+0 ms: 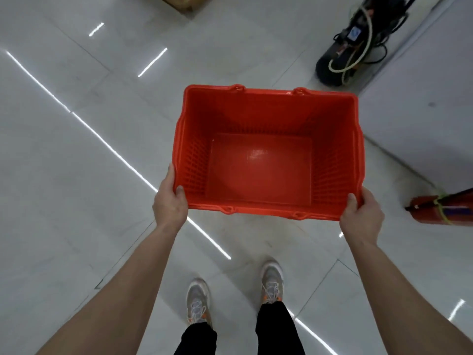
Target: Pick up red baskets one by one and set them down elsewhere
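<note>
An orange-red plastic basket (pixel 332 119) with slotted side walls and nothing inside hangs in front of me above the floor. My left hand (pixel 169 201) grips its near left corner, thumb hooked over the rim. My right hand (pixel 362 213) grips the near right corner the same way, thumb inside the rim. Both forearms reach forward from the bottom of the view. Below the basket stand my two feet in grey sneakers (pixel 271 283).
Glossy white tiled floor (pixel 76 175) with bright light reflections. A black machine with hoses and cables (pixel 343 55) stands at the upper right beside a white wall or cabinet (pixel 422 111). A red fire extinguisher (pixel 442 208) lies at the right edge. A cardboard box (pixel 184 2) sits at the top.
</note>
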{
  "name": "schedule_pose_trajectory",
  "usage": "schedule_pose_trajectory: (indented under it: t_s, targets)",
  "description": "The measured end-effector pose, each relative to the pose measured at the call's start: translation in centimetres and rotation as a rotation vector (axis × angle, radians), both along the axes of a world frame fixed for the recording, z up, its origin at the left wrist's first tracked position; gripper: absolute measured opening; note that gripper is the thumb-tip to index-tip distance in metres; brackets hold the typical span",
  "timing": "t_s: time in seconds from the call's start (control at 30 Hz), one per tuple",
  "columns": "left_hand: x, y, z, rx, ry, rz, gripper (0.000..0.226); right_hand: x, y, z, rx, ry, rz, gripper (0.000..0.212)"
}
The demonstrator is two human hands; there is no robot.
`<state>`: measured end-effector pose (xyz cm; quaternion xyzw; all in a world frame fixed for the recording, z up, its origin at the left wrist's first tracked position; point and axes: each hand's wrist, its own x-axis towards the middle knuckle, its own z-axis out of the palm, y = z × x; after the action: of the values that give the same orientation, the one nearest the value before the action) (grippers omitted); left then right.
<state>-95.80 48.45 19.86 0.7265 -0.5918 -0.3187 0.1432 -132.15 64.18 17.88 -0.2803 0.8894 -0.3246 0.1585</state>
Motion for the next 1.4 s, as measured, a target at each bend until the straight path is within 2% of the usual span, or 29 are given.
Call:
schedule_pose_trajectory:
  t_s: [0.33, 0.7, 1.03, 1.13, 1.4]
  targets:
    - [-20.4, -1.6, -1.5, -0.093, 0.092, -0.316, 0.053, -14.2, 7.8, 0.4, 0.018, 0.011, -0.345, 0.031]
    - [-37.4, -2.3, -3.1, -0.149, 0.109, -0.494, 0.051, -26.3, 12.3, -0.5, -0.016, 0.075, -0.493, 0.025]
    - [-46.3, -6.0, -3.8, -0.194, 0.116, -0.561, 0.051, -31.5, 11.8, -1.7, -0.054, 0.127, -0.583, 0.023]
    - [-46.5, -6.3, -3.8, -0.192, 0.141, -0.561, 0.050, -31.3, 11.4, -2.0, -0.091, 0.084, -0.633, 0.026]
    - [-45.8, -5.5, -3.1, -0.124, 0.239, -0.504, 0.042, -30.9, 11.6, -1.6, -0.083, 0.013, -0.584, 0.029]
